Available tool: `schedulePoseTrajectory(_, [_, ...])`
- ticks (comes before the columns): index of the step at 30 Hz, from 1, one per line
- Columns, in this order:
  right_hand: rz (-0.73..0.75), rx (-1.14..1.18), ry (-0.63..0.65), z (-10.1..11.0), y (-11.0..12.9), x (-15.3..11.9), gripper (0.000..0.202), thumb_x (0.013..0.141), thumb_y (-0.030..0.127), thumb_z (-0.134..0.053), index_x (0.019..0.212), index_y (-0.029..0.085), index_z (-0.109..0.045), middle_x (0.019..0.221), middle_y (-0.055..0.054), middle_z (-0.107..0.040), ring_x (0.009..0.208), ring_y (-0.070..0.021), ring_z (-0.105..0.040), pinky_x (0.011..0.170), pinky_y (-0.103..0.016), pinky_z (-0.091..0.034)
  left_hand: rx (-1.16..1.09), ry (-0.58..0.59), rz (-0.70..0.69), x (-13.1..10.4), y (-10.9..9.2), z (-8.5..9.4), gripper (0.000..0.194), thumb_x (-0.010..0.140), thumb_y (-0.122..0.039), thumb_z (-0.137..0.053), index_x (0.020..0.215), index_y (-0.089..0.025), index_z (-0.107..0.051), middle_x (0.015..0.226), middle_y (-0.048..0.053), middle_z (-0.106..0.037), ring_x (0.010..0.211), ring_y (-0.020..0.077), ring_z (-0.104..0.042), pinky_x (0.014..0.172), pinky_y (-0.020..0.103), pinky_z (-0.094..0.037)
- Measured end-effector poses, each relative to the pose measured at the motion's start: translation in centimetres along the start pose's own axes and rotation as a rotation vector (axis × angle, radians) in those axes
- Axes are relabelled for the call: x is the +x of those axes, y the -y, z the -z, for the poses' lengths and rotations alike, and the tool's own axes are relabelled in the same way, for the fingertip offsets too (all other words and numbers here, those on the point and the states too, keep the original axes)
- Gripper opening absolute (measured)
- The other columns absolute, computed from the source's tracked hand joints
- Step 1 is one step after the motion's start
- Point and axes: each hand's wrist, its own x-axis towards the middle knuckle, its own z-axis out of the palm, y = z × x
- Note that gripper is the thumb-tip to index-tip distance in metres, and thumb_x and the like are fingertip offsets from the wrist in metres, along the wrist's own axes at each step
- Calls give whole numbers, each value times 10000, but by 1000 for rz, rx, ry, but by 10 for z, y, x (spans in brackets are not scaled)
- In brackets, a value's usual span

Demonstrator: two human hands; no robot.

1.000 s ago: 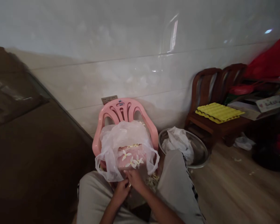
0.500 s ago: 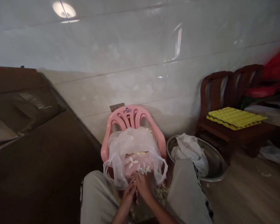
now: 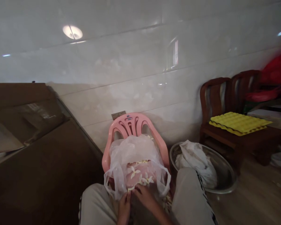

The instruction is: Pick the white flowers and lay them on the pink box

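Observation:
A pink plastic chair (image 3: 162, 148) stands between my knees, with a translucent white plastic bag (image 3: 131, 148) spread over its seat. White flowers (image 3: 134, 172) with narrow petals lie at the bag's mouth, some in a small cluster (image 3: 147, 179). My left hand (image 3: 124, 204) is closed in a pinch at the chair's front, a pale flower (image 3: 131, 188) at its fingertips. Beside it my right hand (image 3: 143, 195) has its fingers curled in below the cluster; what they grip is hidden. Pale bits (image 3: 166, 201) lie lower down by my right knee.
At right, a metal basin (image 3: 227, 168) holds a white bag (image 3: 198, 159). Behind it, a yellow egg tray (image 3: 239, 122) rests on a dark wooden chair (image 3: 215, 103). A large cardboard box (image 3: 42, 162) fills the left side. A tiled wall (image 3: 121, 65) rises behind the chair.
My hands have moved apart slightly; the left is lower and further left, and a pale flower shows at its fingertips. The view has tilted up a little.

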Motion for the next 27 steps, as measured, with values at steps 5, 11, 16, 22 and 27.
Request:
schedulePoseTrajectory(5, [25,68,-10,-2,5,-4,163,906,243,-526,902,213,-686,820,-16,-729,729,-154,-630,680,-234,-413,73,-7,24,3,1,6,723,584,-876,-528,651,-177,-698,590,57,-668,663,280,-647,663,373,-520])
schedulePoseTrajectory(11, [-18,107,-55,-2,7,-2,127,885,203,-543,791,196,-628,719,15,-684,605,-116,-578,609,-205,-386,71,68,3,2,-1,1,702,621,-819,-562,763,-155,-742,791,113,-761,848,332,-694,816,415,-530])
schedulePoseTrajectory(16, [-10,136,-92,-3,5,0,113,860,215,-575,762,189,-626,702,13,-669,659,-125,-588,613,-200,-369,38,118,6,5,8,-4,620,649,-721,-605,851,-156,-761,961,145,-778,997,350,-691,965,460,-491])
schedulePoseTrajectory(22, [-18,65,-105,0,11,-3,163,868,267,-594,733,184,-632,680,14,-652,655,-125,-557,607,-208,-336,35,116,10,5,11,-4,565,680,-640,-605,898,-145,-766,1048,165,-767,1046,348,-681,999,470,-476])
schedulePoseTrajectory(27, [-26,42,-89,5,19,-5,196,897,285,-570,753,179,-651,672,17,-638,654,-124,-549,606,-213,-340,91,149,-1,0,2,-3,577,708,-642,-569,925,-147,-769,1046,156,-770,1023,345,-692,959,451,-505])
